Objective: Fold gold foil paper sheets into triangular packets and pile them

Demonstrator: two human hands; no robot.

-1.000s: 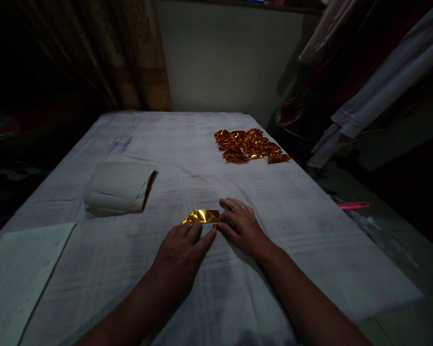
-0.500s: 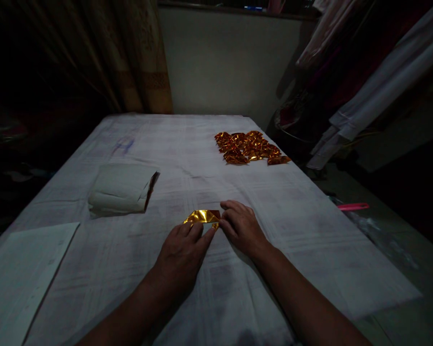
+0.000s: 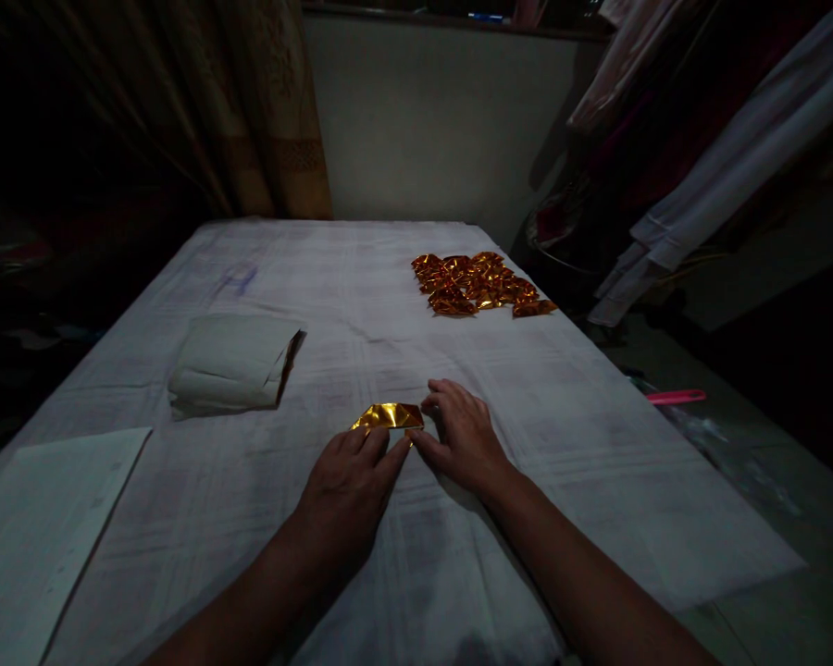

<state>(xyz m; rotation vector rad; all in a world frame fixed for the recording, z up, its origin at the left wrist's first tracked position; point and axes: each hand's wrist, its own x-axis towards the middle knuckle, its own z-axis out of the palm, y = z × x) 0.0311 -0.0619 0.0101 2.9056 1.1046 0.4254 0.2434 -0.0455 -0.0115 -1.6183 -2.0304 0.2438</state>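
Observation:
A piece of shiny gold foil paper [image 3: 392, 414], folded into a strip with a slanted left end, lies on the cloth in front of me. My left hand [image 3: 351, 476] presses its near edge, fingers and thumb together on the foil and covering part of it. From the right, my right hand [image 3: 462, 435] reaches in with its thumb tip at a small folded flap on the near right corner. Its other fingers are stretched out, apart from the thumb, beside the strip's right end.
Several folded gold foil pieces [image 3: 482, 282] are heaped at the table's far right. A folded grey-white paper packet [image 3: 232, 365] lies left of my hands, and a white sheet [image 3: 55, 527] nearer. Hanging clothes [image 3: 728, 176] and a pink handle [image 3: 677, 397] are beyond the right edge.
My right thumb has slid left and down along the foil's near corner. The right fingers have lifted and spread away from the strip's end. My left hand stays put.

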